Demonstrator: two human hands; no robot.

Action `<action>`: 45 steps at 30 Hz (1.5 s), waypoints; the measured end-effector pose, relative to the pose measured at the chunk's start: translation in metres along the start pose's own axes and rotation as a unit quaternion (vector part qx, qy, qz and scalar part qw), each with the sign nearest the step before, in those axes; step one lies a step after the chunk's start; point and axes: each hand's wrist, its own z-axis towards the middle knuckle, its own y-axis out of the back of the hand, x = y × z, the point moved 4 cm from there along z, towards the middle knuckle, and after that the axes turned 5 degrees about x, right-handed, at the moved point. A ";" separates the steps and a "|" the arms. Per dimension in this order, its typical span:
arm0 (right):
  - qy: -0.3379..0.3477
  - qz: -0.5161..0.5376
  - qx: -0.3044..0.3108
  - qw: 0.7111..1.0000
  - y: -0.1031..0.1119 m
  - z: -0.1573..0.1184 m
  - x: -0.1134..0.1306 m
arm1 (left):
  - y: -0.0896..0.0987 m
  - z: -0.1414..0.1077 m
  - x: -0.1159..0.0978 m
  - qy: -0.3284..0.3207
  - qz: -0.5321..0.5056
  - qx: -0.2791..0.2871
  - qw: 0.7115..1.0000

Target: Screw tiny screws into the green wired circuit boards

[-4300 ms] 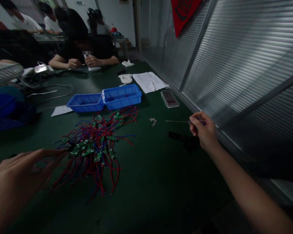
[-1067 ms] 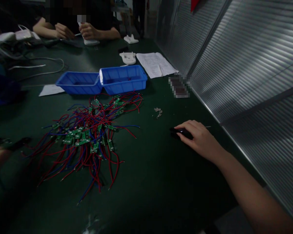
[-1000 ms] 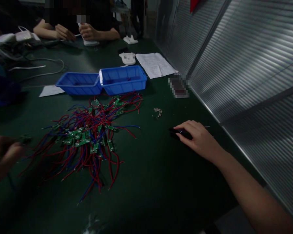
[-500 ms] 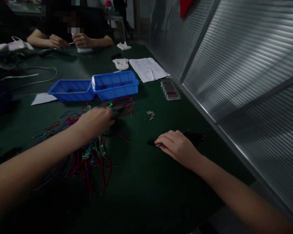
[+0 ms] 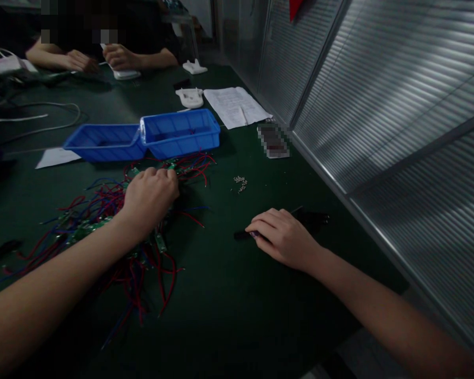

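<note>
My left hand (image 5: 152, 192) is over a tangled heap of small green circuit boards (image 5: 160, 242) with red and blue wires (image 5: 168, 287). Its fingers curl down among the boards, and the fingertips are hidden, so what they grip cannot be made out. My right hand (image 5: 280, 237) rests on the table with its fingers closed round what looks like a screwdriver (image 5: 242, 235). The dark end sticks out left of the fingers, and a thin metal shaft shows beyond the knuckles. A small pile of screws (image 5: 240, 182) lies between the two hands, farther back.
Two blue bins (image 5: 181, 138) stand behind the heap. Beyond them are white plastic parts (image 5: 190, 98) and a printed sheet (image 5: 235, 105) with a pen. A dark tool (image 5: 318, 218) lies behind my right hand. A glass partition (image 5: 379, 131) borders the right side. Another person's hands (image 5: 118, 57) work across the table.
My left hand has drawn back slightly toward me over the heap, its fingers bending further down. My right hand stays in place on the screwdriver. The whole view has shifted a little.
</note>
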 end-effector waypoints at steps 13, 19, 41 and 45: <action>0.041 -0.052 -0.118 0.991 0.014 -0.011 0.003 | 0.038 -0.022 -0.008 0.065 0.031 -0.092 0.993; 0.187 -0.148 -0.152 0.959 0.012 -0.018 0.036 | 0.055 -0.047 -0.042 -0.045 0.030 -0.156 0.986; -0.035 0.004 -0.121 0.992 0.026 -0.016 -0.008 | 0.023 -0.048 -0.087 -0.209 -0.399 -0.037 0.892; -0.051 -0.008 -0.080 0.995 0.024 -0.015 -0.007 | 0.027 -0.049 -0.088 -0.200 -0.364 -0.049 0.908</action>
